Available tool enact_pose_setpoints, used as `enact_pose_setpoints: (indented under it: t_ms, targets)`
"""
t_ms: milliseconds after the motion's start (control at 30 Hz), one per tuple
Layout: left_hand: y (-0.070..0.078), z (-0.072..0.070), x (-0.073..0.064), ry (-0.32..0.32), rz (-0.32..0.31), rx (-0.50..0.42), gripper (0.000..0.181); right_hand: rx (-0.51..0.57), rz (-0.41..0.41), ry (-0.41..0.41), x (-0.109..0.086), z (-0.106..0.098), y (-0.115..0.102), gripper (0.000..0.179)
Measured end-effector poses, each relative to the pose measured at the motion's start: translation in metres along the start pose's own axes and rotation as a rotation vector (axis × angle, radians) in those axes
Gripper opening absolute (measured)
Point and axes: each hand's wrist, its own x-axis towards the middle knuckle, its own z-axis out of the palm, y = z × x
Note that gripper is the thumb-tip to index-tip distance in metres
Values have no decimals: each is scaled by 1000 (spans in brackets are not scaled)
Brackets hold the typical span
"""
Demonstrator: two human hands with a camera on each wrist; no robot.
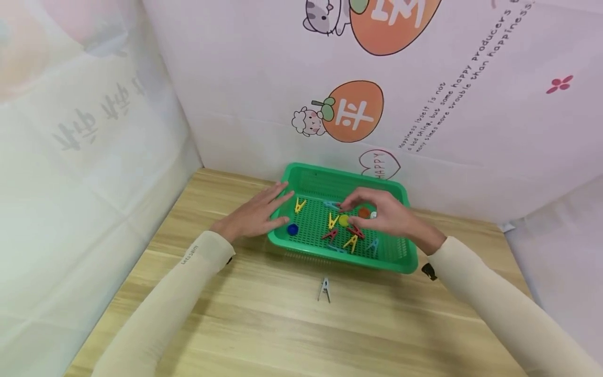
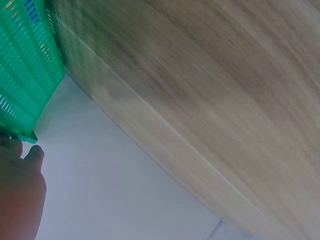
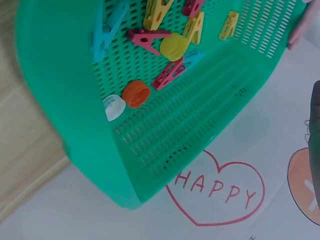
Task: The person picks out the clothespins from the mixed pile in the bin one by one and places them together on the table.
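A green plastic basket (image 1: 377,264) holds several clothespins in yellow, red and blue, such as a yellow clothespin (image 1: 351,243). Among them lie a yellow bottle cap (image 1: 344,220), an orange cap (image 3: 136,94), a white cap (image 3: 114,107) and a dark blue cap (image 1: 293,229). My left hand (image 1: 254,213) rests at the basket's left rim, fingers spread. Over the basket hovers my right hand (image 1: 388,213), thumb and forefinger bent apart with nothing between them. Beneath it, a red clothespin (image 3: 168,74) lies across a blue clothespin (image 3: 192,58).
A grey clothespin (image 1: 324,289) lies on the wooden table (image 1: 264,324) in front of the basket. Printed white sheeting (image 1: 245,104) rises close behind the basket, and another white sheet (image 1: 70,209) stands along the left side.
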Motion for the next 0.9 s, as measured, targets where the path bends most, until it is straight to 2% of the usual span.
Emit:
enact_pose_setpoints:
  t_ms: [167, 367, 633, 900]
  targets:
    - [2, 5, 1, -7, 5, -9, 78, 13, 43, -81, 6, 5, 12, 30]
    - [2, 2, 0, -9, -12, 0, 79, 45, 120, -170, 17, 15, 26, 32]
    - [1, -3, -3, -13, -27, -2, 78, 34, 83, -313, 37, 22, 44, 30]
    - [2, -2, -4, -18, -28, 4, 78, 24, 56, -450, 51, 34, 46, 29]
